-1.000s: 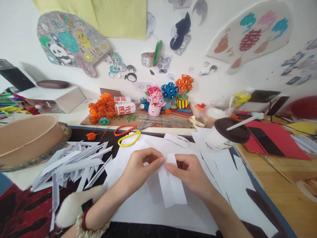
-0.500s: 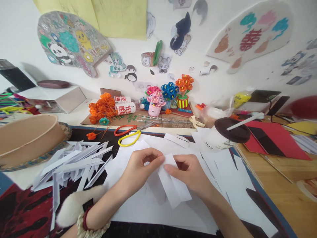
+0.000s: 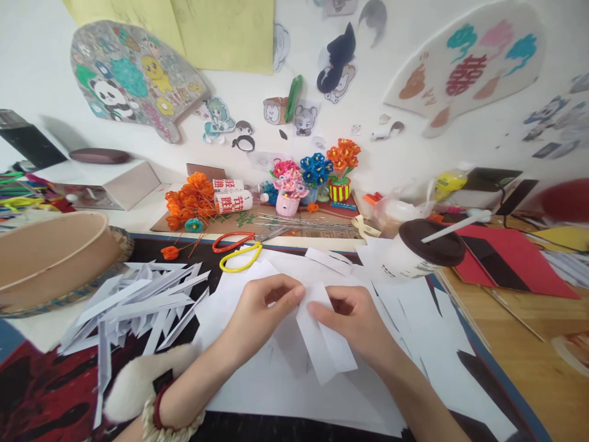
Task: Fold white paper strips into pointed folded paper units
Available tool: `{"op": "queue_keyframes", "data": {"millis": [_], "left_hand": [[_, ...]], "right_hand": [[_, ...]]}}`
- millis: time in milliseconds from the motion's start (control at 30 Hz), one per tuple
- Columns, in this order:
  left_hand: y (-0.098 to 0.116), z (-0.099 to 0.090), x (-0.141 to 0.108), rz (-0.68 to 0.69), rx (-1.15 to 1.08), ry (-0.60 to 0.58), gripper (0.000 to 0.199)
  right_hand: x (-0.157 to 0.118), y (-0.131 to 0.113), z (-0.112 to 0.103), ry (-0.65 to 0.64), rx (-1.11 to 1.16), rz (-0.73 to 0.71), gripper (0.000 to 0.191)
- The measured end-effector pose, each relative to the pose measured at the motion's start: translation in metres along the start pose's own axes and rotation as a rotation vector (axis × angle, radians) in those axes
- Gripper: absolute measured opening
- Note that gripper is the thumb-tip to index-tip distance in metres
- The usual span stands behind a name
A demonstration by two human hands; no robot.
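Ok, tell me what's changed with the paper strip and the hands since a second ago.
The lower end of the white paper strip has swung slightly to the picture's right. The left hand and right hand stay at its upper part; nothing was visibly let go or newly taken. Scissors, folded strips and lidded cup stayed put.

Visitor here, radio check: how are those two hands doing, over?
Left hand and right hand: both pinching creased white paper strip. Strip held over white paper sheets. Metal scissors with red and yellow handles: beyond both hands, not blocking.
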State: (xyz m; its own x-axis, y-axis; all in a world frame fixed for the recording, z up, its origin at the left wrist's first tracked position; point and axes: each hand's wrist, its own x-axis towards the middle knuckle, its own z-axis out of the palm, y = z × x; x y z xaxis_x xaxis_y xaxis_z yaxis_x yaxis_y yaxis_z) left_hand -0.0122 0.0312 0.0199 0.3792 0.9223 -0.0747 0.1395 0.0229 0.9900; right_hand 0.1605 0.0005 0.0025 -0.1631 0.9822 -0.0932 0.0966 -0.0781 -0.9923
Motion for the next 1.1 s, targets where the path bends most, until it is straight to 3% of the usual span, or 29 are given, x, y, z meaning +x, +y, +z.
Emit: {"op": "queue_keyframes", "data": {"millis": [200,433,600,733,1100], "left_hand": [[-0.0002,0.0012,-0.0035,-0.017,-0.028,-0.003,0.020],[-0.0004,-0.0009,-0.0041,-0.021,-0.051,0.054,0.019],[-0.0020,0.0006,-0.0022,-0.001,-0.050,0.071,0.017],[-0.0057,0.0024,-0.0008,0.030,-0.005,0.076,0.017],[-0.0026,0.0023,-0.0018,0.093,0.170,0.074,0.024]], "right_hand": [[0.0021,0.0006,0.0003,0.042,-0.079,-0.063,0.049],[0.0006,-0.0066,-0.0021,-0.063,0.112,0.055,0.017],[0.0017,-0.0048,-0.0007,-0.047,0.109,0.075,0.020],[0.0016,-0.0008,0.0016,0.006,0.044,0.067,0.033],[0.0010,-0.0042,0.0015,-0.019,0.075,0.085,0.029]]}}
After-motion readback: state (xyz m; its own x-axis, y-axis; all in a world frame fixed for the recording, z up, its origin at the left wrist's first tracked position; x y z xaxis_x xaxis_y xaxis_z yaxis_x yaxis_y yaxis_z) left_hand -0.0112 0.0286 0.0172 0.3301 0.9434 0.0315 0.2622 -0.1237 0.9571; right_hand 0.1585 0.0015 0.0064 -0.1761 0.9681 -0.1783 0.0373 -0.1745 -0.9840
